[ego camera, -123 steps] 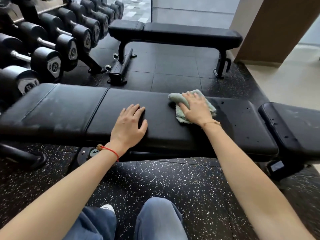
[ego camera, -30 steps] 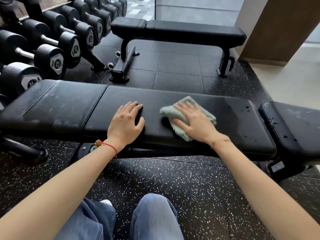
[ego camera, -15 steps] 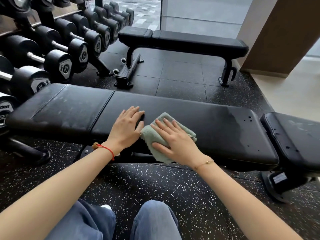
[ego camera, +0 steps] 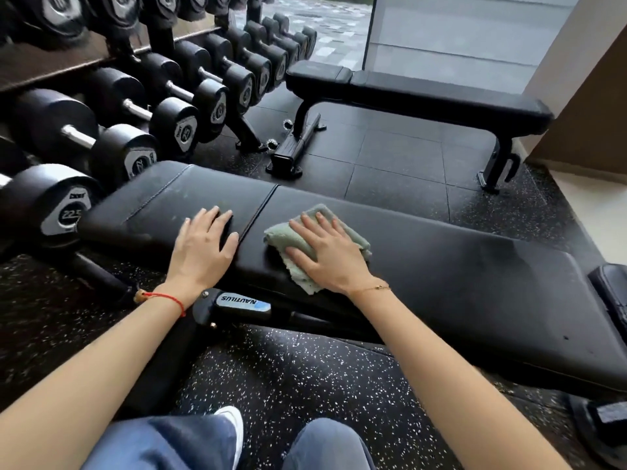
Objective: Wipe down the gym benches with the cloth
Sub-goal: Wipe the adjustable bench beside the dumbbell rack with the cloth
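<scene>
The right hand (ego camera: 325, 256) is pressing the green cloth (ego camera: 288, 237) flat-fingered on the near bench (ego camera: 441, 266), having swept it leftward to just right of the seam (ego camera: 259, 212). The left hand (ego camera: 203, 245) is shifting across the seam, open, bracing. The dusty left pad is coming next.

"NAUTILUS" on the bench frame label (ego camera: 242, 304); "22.5" on the nearest dumbbell (ego camera: 66, 212).

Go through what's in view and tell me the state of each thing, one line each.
Left hand: open, flat on the near bench.
Right hand: open, pressing the cloth.
Cloth: crumpled, on the pad.
Near bench: flat, smudged at its left end.
Far bench: flat, unoccupied.
Dumbbells: racked.
</scene>
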Motion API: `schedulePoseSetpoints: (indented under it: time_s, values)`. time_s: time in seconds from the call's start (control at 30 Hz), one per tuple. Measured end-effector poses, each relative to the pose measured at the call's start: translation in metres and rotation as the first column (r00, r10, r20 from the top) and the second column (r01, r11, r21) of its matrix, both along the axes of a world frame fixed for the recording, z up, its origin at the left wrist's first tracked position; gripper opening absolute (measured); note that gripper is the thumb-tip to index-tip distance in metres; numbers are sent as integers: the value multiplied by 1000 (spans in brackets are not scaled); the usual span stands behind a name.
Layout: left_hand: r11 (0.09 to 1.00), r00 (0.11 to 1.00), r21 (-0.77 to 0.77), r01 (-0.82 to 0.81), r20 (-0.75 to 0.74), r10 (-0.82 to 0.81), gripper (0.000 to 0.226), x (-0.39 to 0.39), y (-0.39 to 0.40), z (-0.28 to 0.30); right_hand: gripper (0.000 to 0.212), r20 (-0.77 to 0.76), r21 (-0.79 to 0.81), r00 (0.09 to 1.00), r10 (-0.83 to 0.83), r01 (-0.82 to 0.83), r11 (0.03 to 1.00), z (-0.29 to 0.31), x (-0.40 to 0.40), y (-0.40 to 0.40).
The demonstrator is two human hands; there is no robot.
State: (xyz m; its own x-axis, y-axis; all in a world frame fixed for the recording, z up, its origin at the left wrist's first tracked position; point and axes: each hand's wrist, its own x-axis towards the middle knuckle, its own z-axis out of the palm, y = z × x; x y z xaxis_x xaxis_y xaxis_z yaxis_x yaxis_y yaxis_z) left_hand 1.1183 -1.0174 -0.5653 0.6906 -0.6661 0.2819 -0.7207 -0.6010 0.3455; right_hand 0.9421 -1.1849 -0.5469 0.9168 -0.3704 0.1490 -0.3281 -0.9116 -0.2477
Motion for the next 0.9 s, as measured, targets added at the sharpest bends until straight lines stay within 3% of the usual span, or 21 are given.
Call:
schedulePoseSetpoints:
  time_s: [0.13,0.3,0.37,0.47,0.57,0.7,0.9]
  values:
    - [1000,1000,9,10,25,-11,50,2,1,-4,57,46,20,984,171,-172,985,-3,-55,-2]
    - [1000,998,-14,-22,52,23,52,0,-3,-4,57,-30,17,991,-134,135,991,8,-19,-69]
    - [999,999,-31,-31,44,32,52,-1,-4,-3,59,-77,-24,984,-159,158,987,10,19,-61]
    - [999,999,-32,-21,41,22,48,1,-2,-5,62,-51,15,998,37,-36,999,6,36,-15]
    - [1000,1000,-18,-8,25,9,50,4,0,-4,66,-19,-5,974,224,-224,975,3,-12,14]
    - [1000,1000,2,-9,12,9,52,3,-1,-2,73,14,-128,977,211,-207,970,-5,-69,15]
    - [1000,999,-6,-23,29,24,51,1,-1,-1,79,-44,-145,982,182,-187,972,-3,-7,51]
